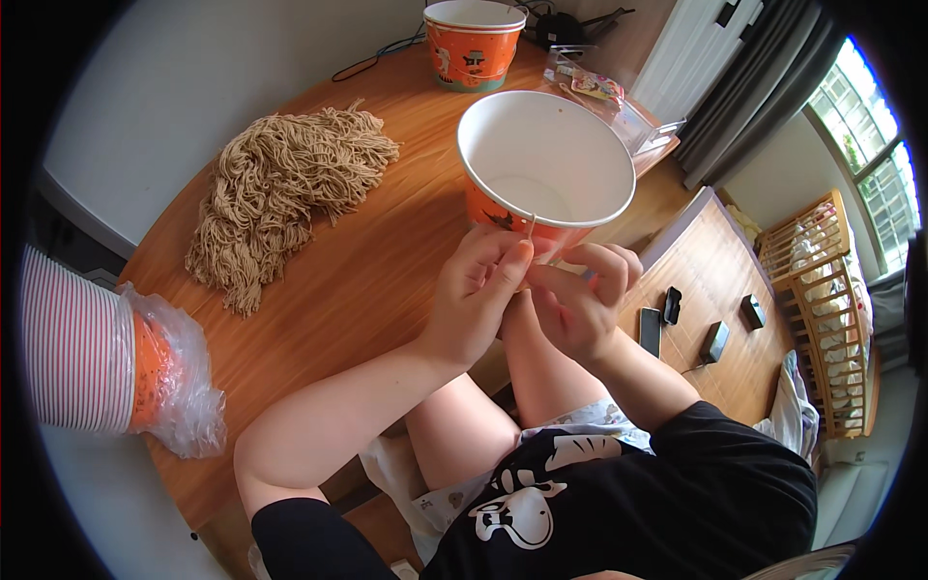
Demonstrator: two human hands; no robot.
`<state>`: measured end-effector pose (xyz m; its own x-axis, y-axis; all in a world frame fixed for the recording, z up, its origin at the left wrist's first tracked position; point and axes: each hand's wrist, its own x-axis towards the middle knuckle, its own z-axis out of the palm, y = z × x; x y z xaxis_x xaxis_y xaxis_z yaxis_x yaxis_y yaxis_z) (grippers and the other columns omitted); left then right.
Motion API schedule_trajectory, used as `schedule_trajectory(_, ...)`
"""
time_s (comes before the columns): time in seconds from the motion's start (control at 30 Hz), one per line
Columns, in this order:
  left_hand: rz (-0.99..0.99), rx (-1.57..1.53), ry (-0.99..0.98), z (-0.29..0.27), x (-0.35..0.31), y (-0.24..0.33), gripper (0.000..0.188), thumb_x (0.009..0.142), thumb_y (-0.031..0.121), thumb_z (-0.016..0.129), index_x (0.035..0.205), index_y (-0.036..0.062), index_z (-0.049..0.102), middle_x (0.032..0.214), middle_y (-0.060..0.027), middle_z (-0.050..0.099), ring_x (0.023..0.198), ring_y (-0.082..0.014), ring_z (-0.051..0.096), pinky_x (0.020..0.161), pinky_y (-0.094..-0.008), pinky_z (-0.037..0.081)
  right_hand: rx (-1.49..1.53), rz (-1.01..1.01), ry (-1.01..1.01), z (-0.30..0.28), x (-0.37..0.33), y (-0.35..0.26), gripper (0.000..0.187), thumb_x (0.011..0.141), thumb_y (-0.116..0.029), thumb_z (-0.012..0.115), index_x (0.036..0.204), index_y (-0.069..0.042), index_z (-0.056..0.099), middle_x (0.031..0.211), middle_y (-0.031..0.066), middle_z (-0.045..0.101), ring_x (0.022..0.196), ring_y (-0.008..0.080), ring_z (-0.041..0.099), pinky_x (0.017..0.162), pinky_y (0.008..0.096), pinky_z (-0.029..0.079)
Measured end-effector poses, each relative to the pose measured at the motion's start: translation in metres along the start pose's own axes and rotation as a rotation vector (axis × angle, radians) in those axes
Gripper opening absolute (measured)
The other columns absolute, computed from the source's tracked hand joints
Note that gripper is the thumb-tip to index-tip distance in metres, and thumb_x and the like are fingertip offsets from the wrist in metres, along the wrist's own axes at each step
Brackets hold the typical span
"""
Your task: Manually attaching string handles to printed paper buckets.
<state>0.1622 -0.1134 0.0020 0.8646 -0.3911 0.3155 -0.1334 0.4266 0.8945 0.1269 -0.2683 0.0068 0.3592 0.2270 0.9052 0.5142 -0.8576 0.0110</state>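
Note:
An orange paper bucket [543, 159] with a white inside is tipped toward me at the table's near edge. My left hand [480, 290] pinches a thin beige string [531, 227] at the bucket's lower rim and touches its orange wall. My right hand [582, 302] is curled just under the bucket, its fingertips meeting the left hand's at the same string. A heap of beige cut strings [280, 193] lies on the wooden table [367, 280] to the left.
A second orange bucket [474, 43] stands upright at the table's far end, beside a clear plastic packet [604, 97]. A stack of striped buckets in a plastic bag [106, 358] lies at the left. Small dark devices [715, 340] lie on the floor.

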Motion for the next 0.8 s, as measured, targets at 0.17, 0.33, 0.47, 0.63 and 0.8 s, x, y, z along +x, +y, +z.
schedule_trajectory(0.17, 0.064, 0.083, -0.016, 0.0, 0.002, 0.003, 0.024, 0.103, 0.023, 0.056, 0.106, 0.0043, 0.072, 0.109, -0.0043, 0.053, 0.096, -0.0104, 0.054, 0.085, -0.0253, 0.044, 0.254, 0.132, 0.071, 0.01, -0.014, 0.0, 0.039, 0.068, -0.009, 0.078, 0.105, -0.012, 0.067, 0.109, 0.0048, 0.061, 0.099, 0.0238, 0.053, 0.09, 0.0369, 0.034)
schedule_trajectory(0.33, 0.071, 0.037, -0.038, -0.003, 0.002, -0.001, 0.023, 0.103, 0.021, 0.056, 0.108, 0.004, 0.072, 0.112, -0.0049, 0.052, 0.098, -0.0107, 0.055, 0.089, -0.0261, 0.045, 0.822, 0.607, 0.037, 0.018, -0.027, -0.018, 0.027, 0.082, -0.005, 0.072, 0.107, -0.005, 0.06, 0.101, 0.0092, 0.063, 0.09, 0.024, 0.056, 0.092, 0.035, 0.035)
schedule_trajectory(0.47, 0.019, 0.043, -0.005, -0.001, 0.0, 0.007, 0.023, 0.102, 0.02, 0.057, 0.109, 0.0025, 0.072, 0.112, -0.0043, 0.053, 0.101, -0.0115, 0.057, 0.09, -0.0273, 0.046, 0.864, 0.702, -0.316, 0.007, -0.015, -0.005, 0.01, 0.09, -0.004, 0.066, 0.097, -0.004, 0.06, 0.089, 0.0071, 0.06, 0.074, 0.0152, 0.055, 0.084, 0.0304, 0.04)
schedule_trajectory(0.63, 0.025, 0.151, 0.058, -0.002, 0.003, 0.004, 0.024, 0.103, 0.019, 0.057, 0.109, 0.0013, 0.071, 0.111, -0.0043, 0.057, 0.101, -0.0105, 0.058, 0.087, -0.0264, 0.048, 1.116, 0.736, -0.193, -0.011, -0.011, 0.002, 0.007, 0.093, -0.004, 0.063, 0.098, 0.0, 0.06, 0.084, 0.007, 0.059, 0.073, 0.0134, 0.054, 0.067, 0.026, 0.043)
schedule_trajectory(0.8, -0.052, -0.075, 0.049, -0.009, 0.005, -0.005, 0.022, 0.102, 0.018, 0.059, 0.111, 0.0013, 0.07, 0.1, -0.0015, 0.066, 0.095, -0.0081, 0.059, 0.086, -0.0257, 0.049, 0.638, 0.315, -0.303, -0.011, 0.003, -0.005, 0.015, 0.079, 0.0, 0.072, 0.089, -0.005, 0.063, 0.078, 0.0049, 0.065, 0.073, 0.0242, 0.059, 0.073, 0.0354, 0.042)
